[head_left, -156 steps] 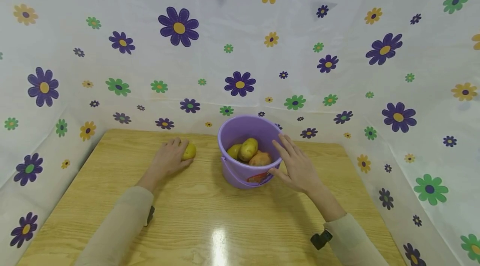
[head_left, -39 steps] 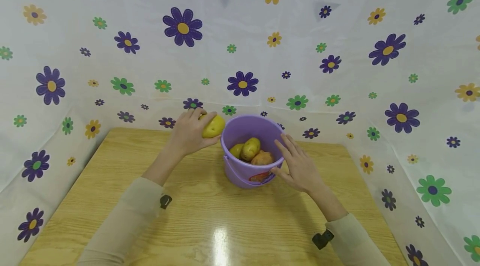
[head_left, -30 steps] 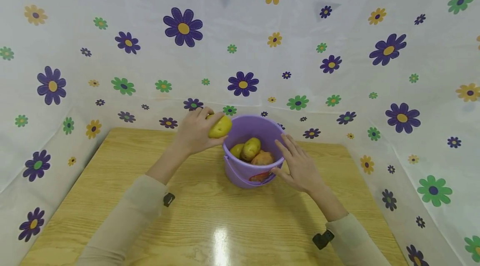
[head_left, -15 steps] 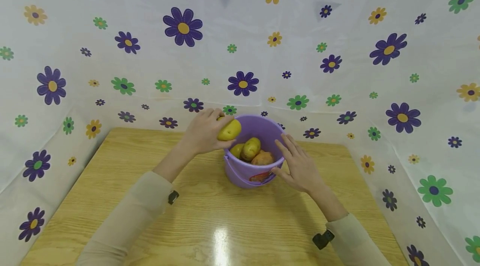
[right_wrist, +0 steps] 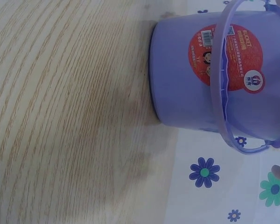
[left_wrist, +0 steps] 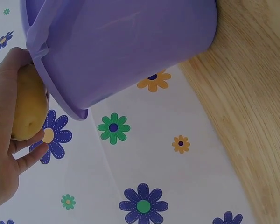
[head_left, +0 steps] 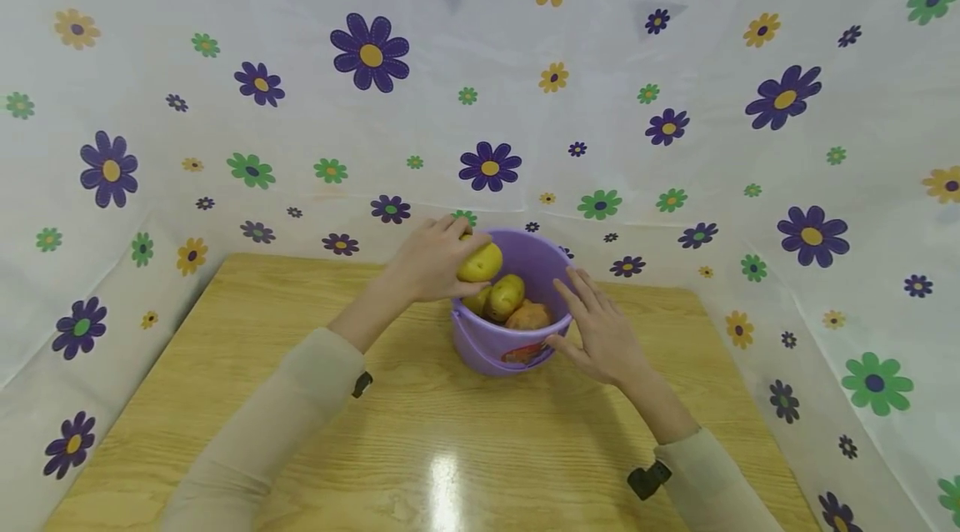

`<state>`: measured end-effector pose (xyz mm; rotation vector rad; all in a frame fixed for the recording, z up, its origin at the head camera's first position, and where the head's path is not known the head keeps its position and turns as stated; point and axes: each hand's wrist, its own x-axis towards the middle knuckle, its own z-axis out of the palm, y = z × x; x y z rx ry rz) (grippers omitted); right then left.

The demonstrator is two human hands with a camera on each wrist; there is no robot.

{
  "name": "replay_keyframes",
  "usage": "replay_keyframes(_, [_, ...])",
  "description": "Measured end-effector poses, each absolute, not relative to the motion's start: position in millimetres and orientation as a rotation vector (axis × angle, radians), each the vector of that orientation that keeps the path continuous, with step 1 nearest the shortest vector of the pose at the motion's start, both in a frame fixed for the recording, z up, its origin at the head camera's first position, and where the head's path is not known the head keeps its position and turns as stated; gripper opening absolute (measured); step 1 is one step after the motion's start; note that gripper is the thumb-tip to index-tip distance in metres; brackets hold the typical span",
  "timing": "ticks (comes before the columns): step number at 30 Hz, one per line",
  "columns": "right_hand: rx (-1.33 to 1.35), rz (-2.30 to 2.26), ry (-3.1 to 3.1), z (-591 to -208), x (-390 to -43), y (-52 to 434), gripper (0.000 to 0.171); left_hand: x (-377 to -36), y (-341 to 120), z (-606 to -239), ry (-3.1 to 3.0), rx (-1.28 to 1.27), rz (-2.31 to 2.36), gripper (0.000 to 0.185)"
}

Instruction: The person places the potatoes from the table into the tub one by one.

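In the head view a purple bucket (head_left: 480, 344) stands upright on the wooden table. My left hand (head_left: 435, 258) grips a yellow potato (head_left: 482, 262) over the bucket's left rim. The left wrist view shows the thumb and fingers wrapped round this potato (left_wrist: 30, 105) right at the rim. Inside the bucket lie a yellowish potato (head_left: 506, 295), another partly hidden behind it, and a knobbly orange-brown lump (head_left: 529, 315). With fingers spread and fairly straight, my right hand (head_left: 606, 338) rests against the bucket's right rim. Only its fingertips show at the right wrist view's edge.
The bucket's handle (right_wrist: 219, 79) hangs down over its front, across a red label (right_wrist: 247, 51). A white flower-print cloth (head_left: 420, 123) rises behind the table (head_left: 360, 449) and along both sides.
My left hand picked up the potato from the table at left, lifted it and carried it rightward over the bucket's rim. The right hand has stayed at the right rim.
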<state>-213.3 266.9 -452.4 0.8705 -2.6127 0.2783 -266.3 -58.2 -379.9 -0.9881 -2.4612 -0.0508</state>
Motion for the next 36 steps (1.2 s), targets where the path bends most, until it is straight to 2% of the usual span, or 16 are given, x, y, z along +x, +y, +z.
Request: replay_keyframes(36, [0.869, 0.265, -2.611, -453, -214, 270, 0.093, -282, -34, -376, -2.764, -1.087, 0.314, 0.069])
